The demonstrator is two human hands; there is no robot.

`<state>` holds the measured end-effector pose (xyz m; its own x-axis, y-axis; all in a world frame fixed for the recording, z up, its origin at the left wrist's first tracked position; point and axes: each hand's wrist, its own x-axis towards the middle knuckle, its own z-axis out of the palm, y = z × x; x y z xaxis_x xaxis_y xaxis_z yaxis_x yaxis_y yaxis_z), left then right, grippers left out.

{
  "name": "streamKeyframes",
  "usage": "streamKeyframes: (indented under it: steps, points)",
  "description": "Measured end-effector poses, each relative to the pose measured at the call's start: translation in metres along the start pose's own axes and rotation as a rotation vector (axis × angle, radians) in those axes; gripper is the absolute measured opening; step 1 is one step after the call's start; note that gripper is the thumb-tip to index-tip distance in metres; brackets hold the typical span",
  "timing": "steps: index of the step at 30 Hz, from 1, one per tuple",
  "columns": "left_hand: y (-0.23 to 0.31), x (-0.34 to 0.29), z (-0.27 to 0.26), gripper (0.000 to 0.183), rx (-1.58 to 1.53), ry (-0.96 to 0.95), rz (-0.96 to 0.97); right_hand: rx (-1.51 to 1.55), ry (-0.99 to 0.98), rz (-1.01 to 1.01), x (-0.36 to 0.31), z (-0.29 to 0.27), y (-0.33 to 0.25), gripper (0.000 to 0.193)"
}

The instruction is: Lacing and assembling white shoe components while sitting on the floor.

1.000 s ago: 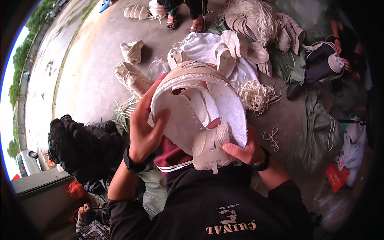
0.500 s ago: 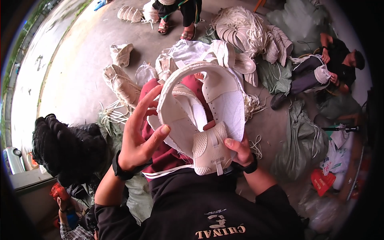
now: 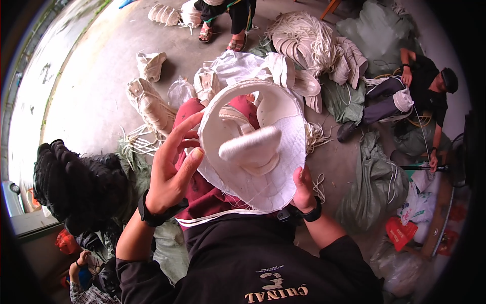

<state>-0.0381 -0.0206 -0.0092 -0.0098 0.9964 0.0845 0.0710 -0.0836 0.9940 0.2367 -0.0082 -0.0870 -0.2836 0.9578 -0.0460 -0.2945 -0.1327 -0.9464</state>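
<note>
An off-white shoe upper (image 3: 293, 139), without a sole, is spread open between my hands above my lap. Its padded tongue (image 3: 253, 147), blurred by motion, lies folded over the inside. My left hand (image 3: 172, 177) holds the left edge, thumb on the near side and fingers curved along the rim, their tips partly hidden. At the lower right edge my right hand (image 3: 305, 191) grips the white lining, thumb up, its other fingers hidden behind the upper. Loose threads hang from the raw lower edge.
Stacked pale uppers (image 3: 162, 109) and a large corded pile (image 3: 304, 43) lie ahead on the floor. Black bundles (image 3: 81, 182) sit at left, green sacks (image 3: 372, 177) at right. One person (image 3: 425, 91) sits at right pulling a cord; another person's sandalled feet (image 3: 237, 43) are ahead.
The tongue has flipped from the near side over into the upper's inside. My right thumb has shifted to the outer edge. The person at right has drawn an arm out and down with a cord.
</note>
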Motion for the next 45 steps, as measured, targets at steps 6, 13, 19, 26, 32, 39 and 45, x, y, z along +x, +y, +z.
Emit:
streamKeyframes:
  steps: [6, 13, 19, 26, 32, 39, 45]
  points:
    - [-0.002, -0.003, -0.002, 0.053, -0.024, 0.003, -0.022, -0.112, -0.039, 0.016, -0.001, 0.007, -0.013, 0.040]
    - [-0.008, -0.008, -0.009, 0.050, -0.053, 0.022, -0.009, -0.098, -0.029, -0.035, 0.001, 0.024, -0.016, 0.048]
    - [-0.021, -0.007, -0.022, 0.037, 0.024, 0.181, -0.022, -0.112, -0.096, 0.006, -0.003, 0.013, -0.008, 0.049]
    - [-0.059, -0.015, -0.048, 0.039, 0.329, 0.238, -0.077, -0.109, -0.003, -0.031, -0.004, 0.021, -0.006, 0.046]
    - [-0.073, -0.020, -0.052, 0.044, 0.399, 0.044, -0.209, -0.136, -0.048, -0.005, -0.001, 0.023, -0.015, 0.028]
    - [-0.067, -0.011, -0.056, 0.054, 0.583, -0.033, -0.025, -0.183, 0.126, -0.091, -0.004, 0.021, -0.018, 0.026]
    - [-0.073, -0.001, -0.060, 0.063, 0.248, -0.168, -0.123, -0.156, 0.198, -0.119, -0.010, 0.016, -0.018, 0.036]
